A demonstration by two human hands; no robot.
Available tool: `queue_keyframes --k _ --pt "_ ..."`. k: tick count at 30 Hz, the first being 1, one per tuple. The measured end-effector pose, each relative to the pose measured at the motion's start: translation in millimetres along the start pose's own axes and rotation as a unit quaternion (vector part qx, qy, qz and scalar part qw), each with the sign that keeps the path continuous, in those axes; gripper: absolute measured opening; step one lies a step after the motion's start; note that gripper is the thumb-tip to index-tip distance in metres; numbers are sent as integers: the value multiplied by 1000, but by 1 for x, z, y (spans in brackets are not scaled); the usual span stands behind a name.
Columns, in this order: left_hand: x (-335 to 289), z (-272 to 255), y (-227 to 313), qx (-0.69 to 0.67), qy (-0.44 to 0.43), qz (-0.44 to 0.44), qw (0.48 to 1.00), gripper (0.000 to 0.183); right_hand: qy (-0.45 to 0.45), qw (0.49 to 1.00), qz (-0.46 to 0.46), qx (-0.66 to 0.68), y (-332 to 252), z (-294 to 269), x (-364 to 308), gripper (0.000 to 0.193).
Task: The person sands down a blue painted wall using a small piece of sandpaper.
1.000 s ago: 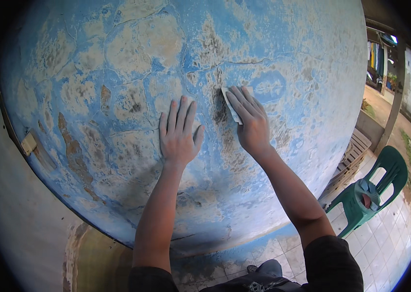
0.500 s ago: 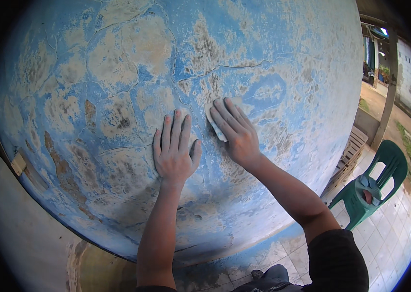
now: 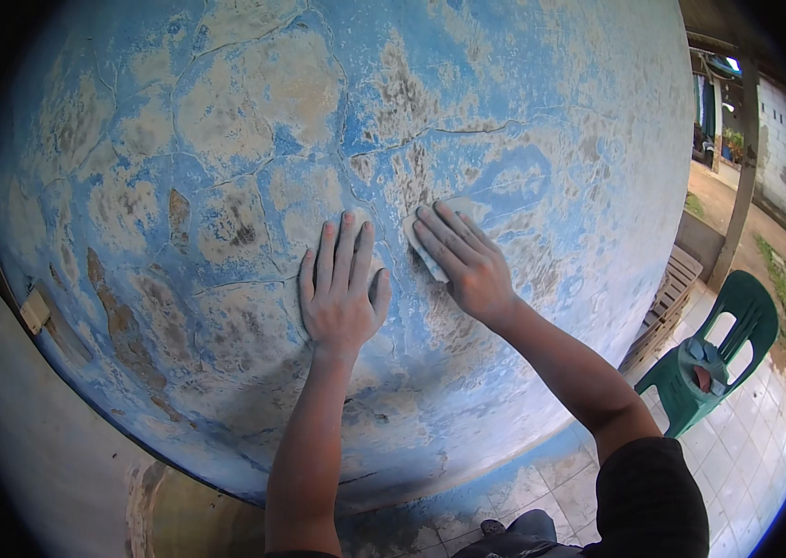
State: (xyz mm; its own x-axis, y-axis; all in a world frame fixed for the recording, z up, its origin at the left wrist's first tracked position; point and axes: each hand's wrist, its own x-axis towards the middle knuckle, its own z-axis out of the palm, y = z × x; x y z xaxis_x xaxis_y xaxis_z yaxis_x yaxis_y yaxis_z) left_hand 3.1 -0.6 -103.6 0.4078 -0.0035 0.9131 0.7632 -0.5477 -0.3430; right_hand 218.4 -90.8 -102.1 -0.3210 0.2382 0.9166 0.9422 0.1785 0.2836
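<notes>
In front of me stands a wall [image 3: 226, 130] with cracked, flaking blue paint and pale bare patches. My left hand [image 3: 342, 293] lies flat against it, fingers spread, with nothing in it. To its right, my right hand [image 3: 477, 270] presses a folded pale sheet, apparently sandpaper [image 3: 424, 247], onto the wall. The fingers lie close together over the sheet, which shows along their left side; the rest is hidden beneath the hand. Greyish dust coats both hands. Dark, rubbed-looking patches surround the sheet.
A green plastic chair [image 3: 714, 353] stands on white floor tiles [image 3: 737, 437] at the right, with grey and reddish pieces [image 3: 702, 372] on its seat. Behind it is a slatted wooden piece [image 3: 672, 298] near a post [image 3: 742, 177]. A small switch-like box [image 3: 36, 312] sits at the wall's left edge.
My right hand has slid slightly downward on the wall with the sheet. The left hand stays at the same spot on the wall. The whole view has shifted a little.
</notes>
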Motion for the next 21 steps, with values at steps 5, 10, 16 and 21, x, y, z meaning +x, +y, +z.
queue_keyframes --k 5,10,16,21 --pt "1 0 1 -9 6 2 1000 62 30 998 51 -5 0 2 7 54" --pt "-2 1 0 -3 14 2 1000 61 3 1000 -1 12 4 -2 10 54" --pt "1 -1 2 -15 15 3 1000 58 -16 997 -43 57 -10 4 6 55" --pt "-14 16 -7 -55 47 2 997 55 39 997 58 16 13 -3 17 64"
